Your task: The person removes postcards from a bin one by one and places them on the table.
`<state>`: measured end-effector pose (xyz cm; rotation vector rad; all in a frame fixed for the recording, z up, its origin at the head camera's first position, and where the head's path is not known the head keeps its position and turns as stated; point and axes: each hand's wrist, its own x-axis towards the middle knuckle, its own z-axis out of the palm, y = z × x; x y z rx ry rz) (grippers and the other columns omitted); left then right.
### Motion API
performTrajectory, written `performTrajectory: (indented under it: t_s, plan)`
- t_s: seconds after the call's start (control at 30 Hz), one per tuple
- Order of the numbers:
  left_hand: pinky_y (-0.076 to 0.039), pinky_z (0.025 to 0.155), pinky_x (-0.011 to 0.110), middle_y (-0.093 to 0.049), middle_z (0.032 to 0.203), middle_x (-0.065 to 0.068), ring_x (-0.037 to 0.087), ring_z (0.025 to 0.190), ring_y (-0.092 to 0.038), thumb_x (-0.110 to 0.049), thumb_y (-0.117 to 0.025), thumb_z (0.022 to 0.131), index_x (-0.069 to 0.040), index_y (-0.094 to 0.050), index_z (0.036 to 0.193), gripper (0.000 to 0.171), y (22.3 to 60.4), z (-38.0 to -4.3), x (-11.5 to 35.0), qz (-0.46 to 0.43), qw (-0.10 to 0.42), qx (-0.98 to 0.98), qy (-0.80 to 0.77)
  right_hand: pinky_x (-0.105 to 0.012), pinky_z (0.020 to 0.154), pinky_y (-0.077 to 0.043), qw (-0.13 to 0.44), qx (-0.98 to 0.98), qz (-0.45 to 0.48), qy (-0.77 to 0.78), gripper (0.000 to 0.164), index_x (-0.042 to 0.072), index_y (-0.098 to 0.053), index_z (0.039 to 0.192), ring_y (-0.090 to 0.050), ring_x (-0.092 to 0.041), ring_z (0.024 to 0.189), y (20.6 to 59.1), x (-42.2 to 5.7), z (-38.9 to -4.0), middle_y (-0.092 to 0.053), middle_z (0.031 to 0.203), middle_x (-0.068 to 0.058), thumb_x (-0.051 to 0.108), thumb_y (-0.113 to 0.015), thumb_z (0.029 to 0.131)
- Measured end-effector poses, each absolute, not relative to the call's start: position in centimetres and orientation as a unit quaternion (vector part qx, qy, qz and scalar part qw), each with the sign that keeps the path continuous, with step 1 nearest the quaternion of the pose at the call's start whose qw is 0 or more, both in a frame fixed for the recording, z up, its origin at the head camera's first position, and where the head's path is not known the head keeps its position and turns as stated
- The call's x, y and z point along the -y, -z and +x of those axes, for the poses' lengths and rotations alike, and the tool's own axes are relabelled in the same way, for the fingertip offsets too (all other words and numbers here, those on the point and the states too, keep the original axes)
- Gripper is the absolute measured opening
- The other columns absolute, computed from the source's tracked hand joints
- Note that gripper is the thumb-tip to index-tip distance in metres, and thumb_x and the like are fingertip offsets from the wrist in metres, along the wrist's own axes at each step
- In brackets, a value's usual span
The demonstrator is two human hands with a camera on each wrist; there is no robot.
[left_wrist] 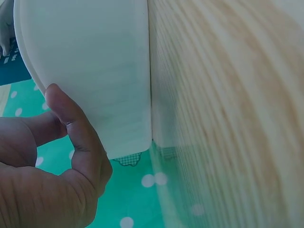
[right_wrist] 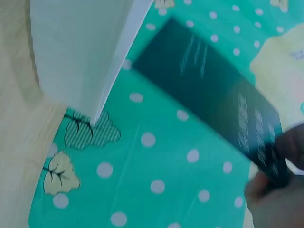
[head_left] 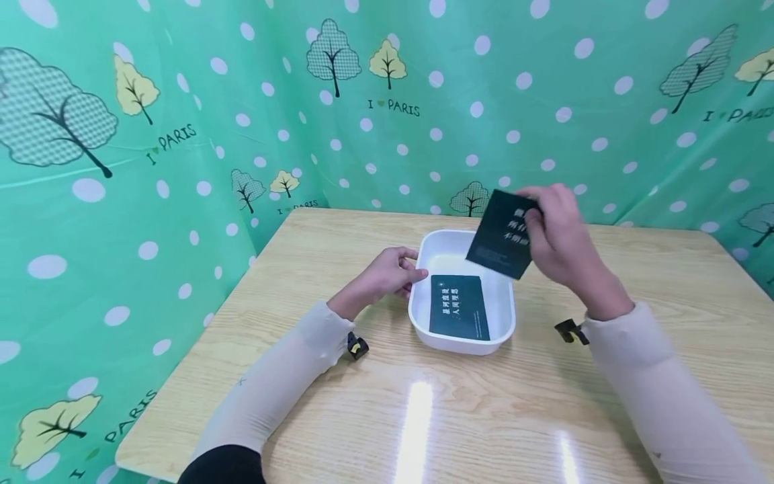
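- Right grip (head_left: 559, 238) pinched a dark card (head_left: 498, 235) near one edge; slackening might have dropped it.
- Left grip (head_left: 387, 272) pinched the white tub (head_left: 462, 345); tugging might have tilted it.

Smooth plastic tub (head_left: 462, 346), paper card (head_left: 497, 235), glossy wood-grain tabletop (head_left: 338, 417).

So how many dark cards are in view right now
2: the lower card lies in the white tub; the held card is in the right hand. Others could be hidden beneath.
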<state>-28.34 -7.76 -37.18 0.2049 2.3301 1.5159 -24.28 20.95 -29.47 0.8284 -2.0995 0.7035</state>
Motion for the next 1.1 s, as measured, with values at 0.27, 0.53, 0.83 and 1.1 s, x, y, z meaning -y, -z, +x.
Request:
performTrajectory:
  t_s: [0.27,0.53,0.83,1.1]
  plan:
    - [-0.059,0.06,0.037,-0.059,0.099,0.012,0.02,0.067,-0.063,-0.016,-0.069,0.093,-0.005,-0.047,0.135,0.049,37.0,-28.3,7.7,0.073,0.178,-0.822,-0.536,-0.044,0.076,-0.024,0.428,0.821,0.225,-0.304,0.028,-0.014,-0.057,0.11,-0.037,-0.037,0.086,28.8,-24.3,-25.3,-0.052,0.098,-0.029,-0.01,-0.038,0.09]
    - [-0.059,0.06,0.037,-0.059,0.098,0.012,0.02,0.067,-0.062,-0.017,-0.069,0.093,-0.005,-0.047,0.136,0.05,37.0,-28.3,7.6,0.073,0.181,-0.822,-0.535,-0.054,0.087,-0.032,0.313,0.888,0.089,-0.325,0.036,-0.013,-0.054,0.117,-0.039,-0.041,0.104,29.3,-26.5,-25.6,-0.052,0.118,-0.03,-0.007,-0.03,0.092]
    - [-0.059,0.058,0.034,-0.058,0.097,0.013,0.019,0.065,-0.062,-0.016,-0.068,0.093,-0.004,-0.046,0.136,0.049,36.9,-28.3,7.7,0.079,0.181,-0.822,-0.534,-0.045,0.061,-0.042,0.081,0.953,0.068,-0.284,0.04,-0.013,-0.044,0.13,-0.049,-0.035,0.077,31.1,-28.4,-26.6,-0.05,0.11,-0.029,-0.002,-0.03,0.094]
    - [-0.059,0.058,0.036,-0.058,0.096,0.012,0.018,0.064,-0.061,-0.016,-0.069,0.093,-0.004,-0.047,0.136,0.05,36.9,-28.2,7.7,0.079,0.179,-0.821,-0.536,-0.039,0.063,-0.051,-0.042,0.97,0.077,-0.226,0.044,-0.012,-0.044,0.13,-0.055,-0.039,0.086,32.5,-29.3,-27.6,-0.052,0.114,-0.037,-0.003,-0.053,0.088]
